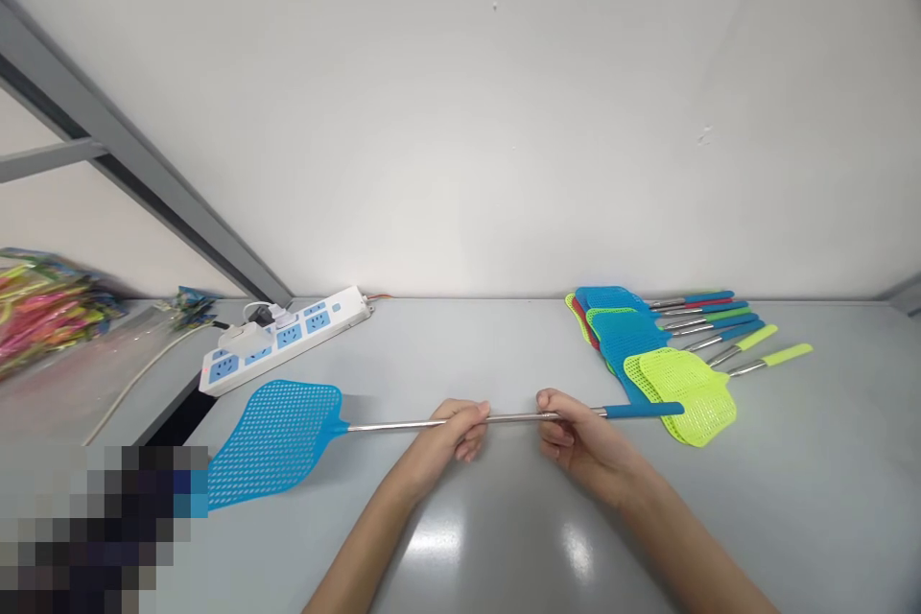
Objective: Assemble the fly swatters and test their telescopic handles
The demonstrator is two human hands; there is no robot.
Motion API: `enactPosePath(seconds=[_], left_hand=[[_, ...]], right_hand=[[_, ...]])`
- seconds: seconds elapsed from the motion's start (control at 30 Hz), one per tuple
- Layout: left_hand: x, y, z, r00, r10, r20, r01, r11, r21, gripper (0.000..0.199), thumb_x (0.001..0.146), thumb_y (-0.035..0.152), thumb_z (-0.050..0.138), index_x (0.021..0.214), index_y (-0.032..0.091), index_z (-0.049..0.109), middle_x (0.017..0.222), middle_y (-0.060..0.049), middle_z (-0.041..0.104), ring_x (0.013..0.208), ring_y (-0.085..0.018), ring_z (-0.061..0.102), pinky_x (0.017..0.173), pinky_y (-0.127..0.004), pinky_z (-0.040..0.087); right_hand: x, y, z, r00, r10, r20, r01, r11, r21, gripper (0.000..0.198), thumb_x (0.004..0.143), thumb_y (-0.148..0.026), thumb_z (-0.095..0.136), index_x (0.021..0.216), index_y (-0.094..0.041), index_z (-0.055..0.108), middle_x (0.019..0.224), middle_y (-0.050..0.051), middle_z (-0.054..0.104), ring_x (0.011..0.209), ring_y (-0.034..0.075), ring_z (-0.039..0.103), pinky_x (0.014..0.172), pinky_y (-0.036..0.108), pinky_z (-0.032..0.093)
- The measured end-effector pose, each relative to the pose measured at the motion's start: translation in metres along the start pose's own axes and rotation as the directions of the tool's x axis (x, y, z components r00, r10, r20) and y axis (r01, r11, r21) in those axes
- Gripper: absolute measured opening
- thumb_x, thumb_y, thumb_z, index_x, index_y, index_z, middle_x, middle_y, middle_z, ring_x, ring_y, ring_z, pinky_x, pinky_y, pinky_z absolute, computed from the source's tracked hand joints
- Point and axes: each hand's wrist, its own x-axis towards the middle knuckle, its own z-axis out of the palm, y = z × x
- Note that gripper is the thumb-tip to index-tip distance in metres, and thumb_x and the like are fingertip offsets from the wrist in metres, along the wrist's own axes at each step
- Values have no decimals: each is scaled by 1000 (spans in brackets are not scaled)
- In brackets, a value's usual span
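Observation:
A blue fly swatter [284,436] stretches sideways across the grey table, its meshed head at the left and its blue handle [640,410] at the right. My left hand [457,430] is closed around the metal rod, left of its middle. Farther right, my right hand [576,436] grips the same rod near the handle, fingers curled. The handle's tip overlaps the lime swatters in my view; whether it touches them I cannot tell. Beyond it lies a pile of swatters, among them a lime-green swatter [695,393] and a blue swatter [629,341].
A white power strip [342,310] with plugs in it lies at the back left. Past a grey frame post [165,182] are colourful items in clear plastic bags [54,307]. A pale wall [460,134] rises behind the table. The lower left corner is pixelated.

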Motion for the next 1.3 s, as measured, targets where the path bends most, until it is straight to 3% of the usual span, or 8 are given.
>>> enactPosePath(seconds=[0.67,0.93,1.3], left_hand=[[-1,7,-14,999,-8,-44,10,999,40,39,77,36,36,44,19,24,38,6,24,44,-9,32,50,-22,27],[-2,6,-20,1000,-7,-11,7,999,39,39,78,36,35,45,19,24,37,6,22,42,-9,30,49,-22,26],[-3,9,-21,999,-17,-42,19,998,66,39,77,38,36,45,18,25,37,6,23,42,-8,30,48,-22,26]], right_hand=[[-1,-12,-5,995,-71,-65,68,997,-44,6,60,-20,55,59,-17,50,50,-6,27,46,6,25,46,20,23],[-3,-13,-8,994,-88,-57,84,994,-68,4,63,-20,53,60,-17,51,48,-5,31,46,6,28,48,20,25],[-2,-15,-13,992,-92,-82,86,994,-71,4,62,-19,53,60,-17,52,48,-5,32,46,6,24,48,20,25]])
